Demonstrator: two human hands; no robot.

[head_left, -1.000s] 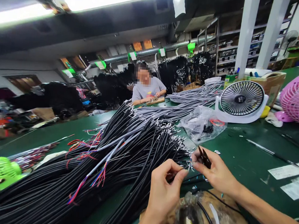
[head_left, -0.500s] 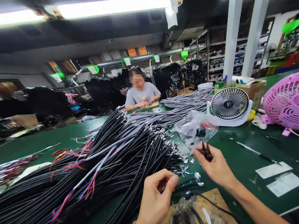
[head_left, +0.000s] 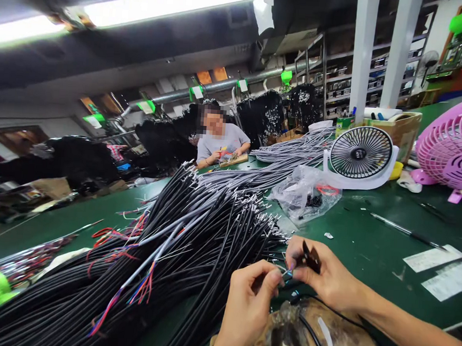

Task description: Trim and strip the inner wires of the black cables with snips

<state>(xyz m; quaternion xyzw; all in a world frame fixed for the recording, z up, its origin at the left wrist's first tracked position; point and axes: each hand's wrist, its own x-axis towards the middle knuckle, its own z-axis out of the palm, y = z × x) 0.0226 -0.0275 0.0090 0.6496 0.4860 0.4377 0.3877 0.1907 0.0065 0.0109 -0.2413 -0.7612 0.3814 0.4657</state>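
Note:
Low in the head view, my left hand (head_left: 248, 295) is closed, pinching the end of a thin cable whose blue and white wires (head_left: 288, 274) show at the fingertips. My right hand (head_left: 336, 280) meets it there, thumb and finger closed at those same wires. A dark hand tool with two pointed jaws (head_left: 311, 256) is also held in my right hand, jaws upward; its handles are hidden in the palm. Just below both hands is a stained wooden block (head_left: 346, 336) with a metal fixture and a black cord on it. A large heap of black cables (head_left: 194, 244) lies to the left.
A clear plastic bag (head_left: 306, 194) of small black parts lies beyond my hands. Behind it are a white fan (head_left: 361, 156) and a pink fan (head_left: 454, 149). A pen (head_left: 405, 230) and paper slips (head_left: 451, 280) lie right. Across the table sits a co-worker (head_left: 223, 141).
My right hand has moved down and left to my left hand, and their fingertips now meet at the wires. The view has shifted slightly.

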